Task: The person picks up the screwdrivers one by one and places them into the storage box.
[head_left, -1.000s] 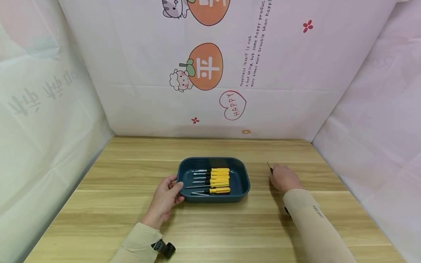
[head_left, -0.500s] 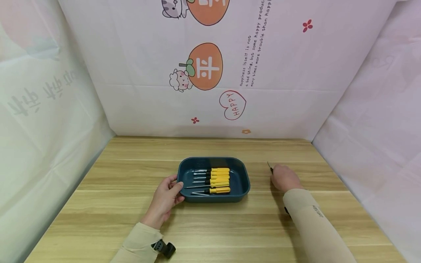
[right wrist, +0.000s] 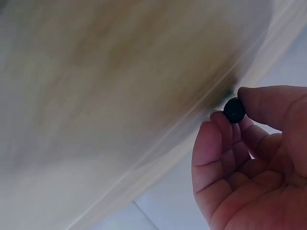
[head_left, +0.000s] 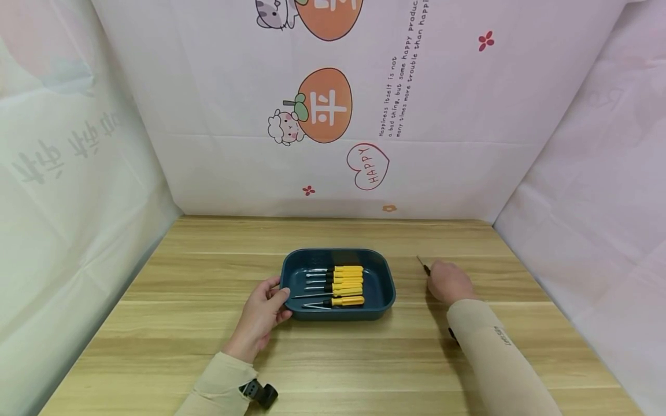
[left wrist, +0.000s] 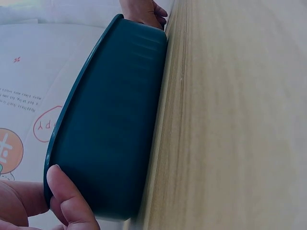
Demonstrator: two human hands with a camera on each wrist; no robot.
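Note:
A dark blue rectangular tray (head_left: 338, 315) stands on the table, left end gripped by my left hand (head_left: 262, 312). In the left wrist view, thumb and fingers pinch the tray's rim from both sides. Inside lie several screwdrivers (head_left: 347, 301) with yellow handles on the right and metal shafts on the left. To the right of the tray, my right hand (head_left: 450, 282) holds a slim screwdriver (head_left: 427, 270) low over the table, its thin shaft pointing up and left. The right wrist view shows its round black handle end (right wrist: 234, 110) pinched between thumb and fingers.
The wooden table (head_left: 218, 242) reaches back to a white printed sheet (head_left: 229, 167). More white sheeting hangs along the left and right sides. A black strap device (head_left: 258, 393) sits on the left wrist.
The screwdriver in my right hand has tilted, its tip swinging slightly to the left, with more of its black part showing. My left hand and the tray have stayed still.

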